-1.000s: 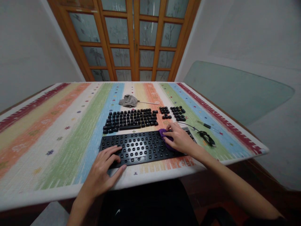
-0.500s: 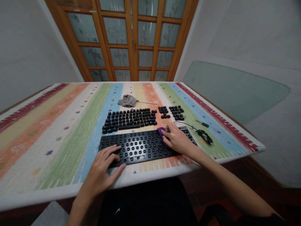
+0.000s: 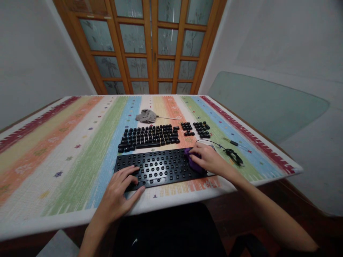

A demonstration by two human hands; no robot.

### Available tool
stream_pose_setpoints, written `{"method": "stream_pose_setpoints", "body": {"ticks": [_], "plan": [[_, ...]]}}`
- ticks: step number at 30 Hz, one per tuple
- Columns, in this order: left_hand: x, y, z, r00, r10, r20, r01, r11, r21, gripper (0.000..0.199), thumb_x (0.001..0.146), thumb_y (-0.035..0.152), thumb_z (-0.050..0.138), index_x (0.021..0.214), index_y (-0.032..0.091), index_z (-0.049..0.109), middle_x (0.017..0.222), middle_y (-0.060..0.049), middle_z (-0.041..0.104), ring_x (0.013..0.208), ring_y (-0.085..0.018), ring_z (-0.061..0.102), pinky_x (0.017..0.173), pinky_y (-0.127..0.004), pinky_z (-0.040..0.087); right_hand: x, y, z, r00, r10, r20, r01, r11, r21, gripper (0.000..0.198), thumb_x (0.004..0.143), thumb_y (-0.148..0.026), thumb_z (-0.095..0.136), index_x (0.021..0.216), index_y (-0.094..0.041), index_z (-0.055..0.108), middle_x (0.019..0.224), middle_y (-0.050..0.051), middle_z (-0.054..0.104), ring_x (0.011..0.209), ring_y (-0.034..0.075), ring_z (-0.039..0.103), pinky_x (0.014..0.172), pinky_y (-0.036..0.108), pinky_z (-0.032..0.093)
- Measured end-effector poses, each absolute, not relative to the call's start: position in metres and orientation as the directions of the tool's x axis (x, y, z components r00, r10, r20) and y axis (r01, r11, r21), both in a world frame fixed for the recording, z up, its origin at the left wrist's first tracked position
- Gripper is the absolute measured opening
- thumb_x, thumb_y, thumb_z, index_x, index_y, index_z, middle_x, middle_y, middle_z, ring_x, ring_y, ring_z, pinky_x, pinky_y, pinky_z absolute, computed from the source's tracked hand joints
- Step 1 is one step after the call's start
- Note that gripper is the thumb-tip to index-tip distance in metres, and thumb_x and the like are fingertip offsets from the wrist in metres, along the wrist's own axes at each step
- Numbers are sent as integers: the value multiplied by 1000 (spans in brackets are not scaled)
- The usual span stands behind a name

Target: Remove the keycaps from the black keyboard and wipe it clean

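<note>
A black keyboard base [image 3: 166, 167] with its keycaps off lies near the table's front edge, bare switches showing in rows. My left hand [image 3: 120, 189] rests on its left end with fingers apart, fingertips on the top and the thumb by the front edge. Bunched in my right hand [image 3: 206, 157] is a purple cloth [image 3: 197, 164], pressed against the right part of the base. That hand and cloth hide much of the number-pad end. Behind the base, loose black keycaps [image 3: 150, 135] are laid out in keyboard order, with smaller groups of keycaps [image 3: 200, 128] to the right.
A crumpled grey cloth [image 3: 146, 116] lies behind the keycaps, a thin rod [image 3: 168, 118] beside it. To the right are a coiled black cable [image 3: 233, 156] and a small dark-handled tool [image 3: 233, 142]. A striped tablecloth [image 3: 80, 160] covers the table.
My right hand has slid slightly right along the keyboard base with the purple cloth, and more of the cloth shows. The left hand stays on the left end.
</note>
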State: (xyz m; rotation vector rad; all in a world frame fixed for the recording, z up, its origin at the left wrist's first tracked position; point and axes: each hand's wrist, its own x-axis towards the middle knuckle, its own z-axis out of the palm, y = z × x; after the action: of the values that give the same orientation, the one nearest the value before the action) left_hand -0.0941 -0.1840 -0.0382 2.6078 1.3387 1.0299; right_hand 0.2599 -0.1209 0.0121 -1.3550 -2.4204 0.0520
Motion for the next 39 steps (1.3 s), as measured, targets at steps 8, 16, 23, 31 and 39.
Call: {"method": "stream_pose_setpoints", "body": {"ticks": [8,16,23,31,39], "plan": [[-93,-185,-37,411,733,543,710,-631,314,12,87,32,65,87,23,58,124,-9,65,120,-30,58,98,-54,50,271,-106,14,-259,769,584,916,387,-103,21,97,-26,49,99,-19,68,89,10,60,89,27,58,79,39,48],[-94,-185,-37,421,735,531,710,-631,312,11,87,31,65,89,22,58,126,-10,64,121,-31,56,99,-55,48,270,-108,-7,-533,786,314,836,546,51,26,96,-19,46,98,-14,71,91,12,60,82,23,58,74,36,49],[-94,-185,-37,417,733,537,710,-632,311,12,87,32,66,88,22,59,125,-10,65,120,-32,57,99,-54,49,270,-101,12,-739,658,146,670,693,268,22,93,-15,50,96,-9,71,95,13,66,83,23,59,72,36,46],[-94,-185,-38,418,737,532,716,-627,307,12,87,32,64,87,21,58,125,-10,64,120,-31,57,99,-54,48,270,-102,12,-697,695,179,716,657,235,18,90,-18,55,82,-13,70,85,8,64,72,16,55,61,29,34],[-94,-183,-38,432,721,542,712,-641,285,13,87,32,65,87,22,57,124,-10,65,120,-31,57,99,-52,48,259,-105,20,-698,716,13,696,675,243,24,92,-14,50,78,-12,68,90,10,66,73,17,57,59,30,34]]}}
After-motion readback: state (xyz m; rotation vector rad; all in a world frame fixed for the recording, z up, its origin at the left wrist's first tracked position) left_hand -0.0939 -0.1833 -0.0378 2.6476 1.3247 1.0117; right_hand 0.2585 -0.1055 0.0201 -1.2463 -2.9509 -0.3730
